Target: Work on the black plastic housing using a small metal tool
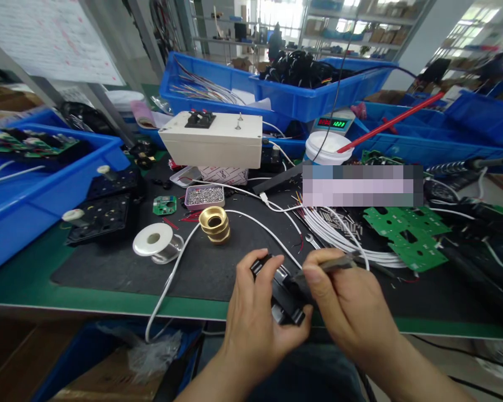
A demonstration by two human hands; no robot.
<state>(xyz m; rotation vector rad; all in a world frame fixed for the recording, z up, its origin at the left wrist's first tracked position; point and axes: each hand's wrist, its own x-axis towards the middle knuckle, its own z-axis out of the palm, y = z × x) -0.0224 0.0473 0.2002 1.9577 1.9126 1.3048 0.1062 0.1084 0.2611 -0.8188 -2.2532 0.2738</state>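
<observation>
My left hand (254,318) grips a small black plastic part (281,290) with metal pieces in it, just above the near edge of the bench. My right hand (347,307) pinches metal tweezers (333,263) whose tips meet the top of the black part. A white cable (184,262) runs past my left hand and hangs over the bench edge. Both hands are over the black work mat (201,268).
A brass fitting (214,224), a solder spool (156,242), a tray of screws (204,196), green circuit boards (406,234) and white wires (339,234) lie on the mat. Behind stand a beige box (213,139), a white tub (327,148), a scale and blue bins (20,195).
</observation>
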